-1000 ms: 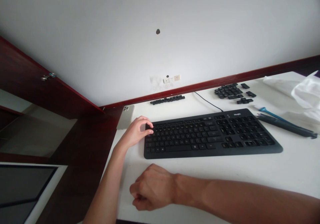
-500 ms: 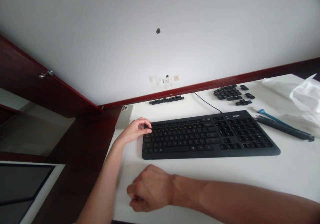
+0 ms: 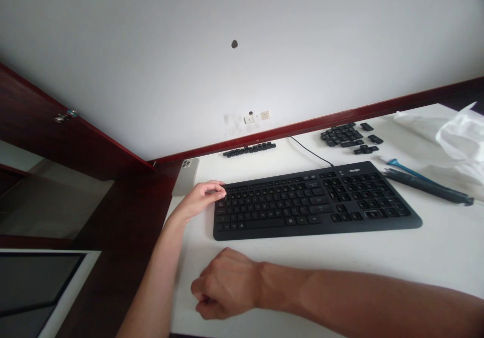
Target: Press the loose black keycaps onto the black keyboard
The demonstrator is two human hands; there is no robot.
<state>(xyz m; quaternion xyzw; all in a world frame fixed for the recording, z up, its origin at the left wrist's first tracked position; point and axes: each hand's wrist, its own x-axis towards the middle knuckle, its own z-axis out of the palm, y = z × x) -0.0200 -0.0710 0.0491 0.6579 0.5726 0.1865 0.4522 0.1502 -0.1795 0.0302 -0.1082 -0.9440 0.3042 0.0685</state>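
A black keyboard point(image 3: 272, 223) lies on the white table; several spots in its right-hand blocks lack keycaps. At its upper left corner is my left hand point(image 3: 202, 197), thumb and fingertips pinched together over the keys; whatever is between them is too small to make out. Below the keyboard my right hand point(image 3: 227, 283) rests near the table's front left as a closed fist, apart from the keyboard, and I see nothing in it. Loose black keycaps point(image 3: 342, 135) lie grouped behind the keyboard at right, and a row of keycaps point(image 3: 249, 149) lies along the wall.
A phone point(image 3: 185, 178) lies at the table's left edge. Right of the keyboard are a blue-headed tool point(image 3: 406, 168), a dark long object point(image 3: 427, 186) and a white plastic bag point(image 3: 457, 136). The keyboard's cable point(image 3: 312, 151) runs back toward the wall.
My left thumb and fingertips have come together at the keyboard's upper left corner. My right fist stays where it was. The view has shifted slightly.
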